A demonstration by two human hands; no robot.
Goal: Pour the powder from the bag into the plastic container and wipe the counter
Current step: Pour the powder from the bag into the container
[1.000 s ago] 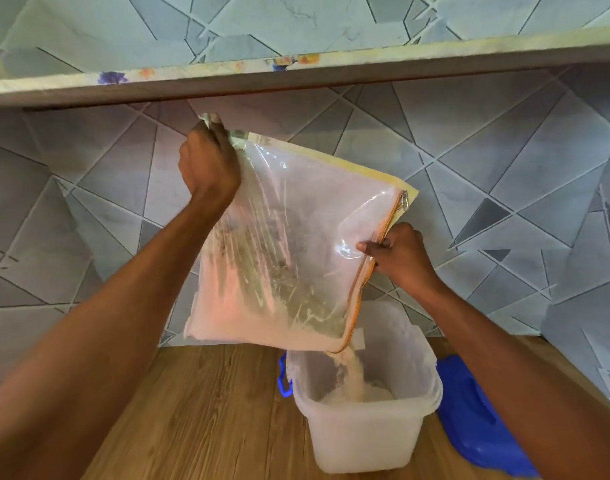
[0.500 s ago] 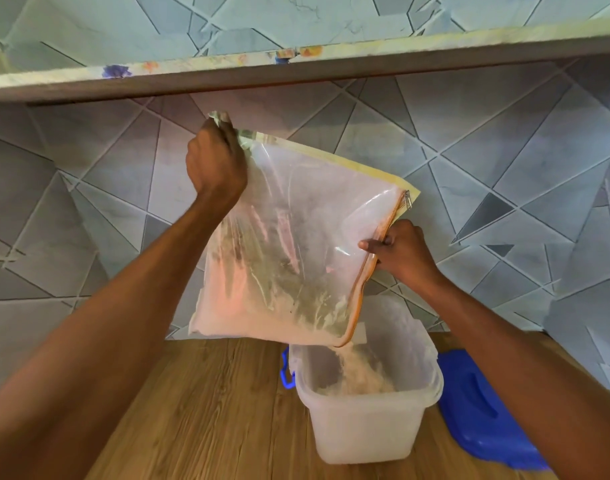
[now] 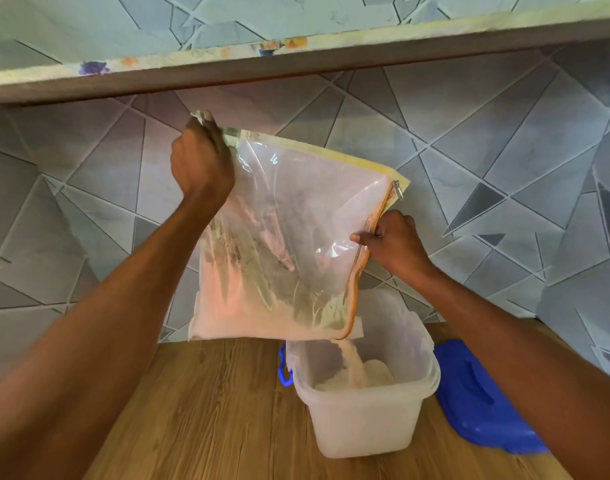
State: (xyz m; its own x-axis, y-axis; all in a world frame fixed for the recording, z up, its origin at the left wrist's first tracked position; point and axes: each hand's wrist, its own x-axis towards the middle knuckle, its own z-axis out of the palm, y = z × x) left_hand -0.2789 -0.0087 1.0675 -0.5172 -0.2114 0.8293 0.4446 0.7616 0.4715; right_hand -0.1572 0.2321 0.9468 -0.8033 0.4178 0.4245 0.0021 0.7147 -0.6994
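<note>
A clear zip bag with pale powder hangs tilted above the translucent plastic container on the wooden counter. My left hand grips the bag's upper left corner. My right hand pinches the orange zip edge on the bag's right side. Powder streams from the bag's lower right corner into the container, where a small heap lies. More powder sits along the bag's bottom edge.
A blue lid lies on the wooden counter right of the container. A blue handle clip shows at the container's left. A shelf edge runs overhead, with a tiled wall behind.
The bag has stayed tilted while powder keeps flowing out. The heap in the container has grown. Both hands hold their grips, shifted only slightly.
</note>
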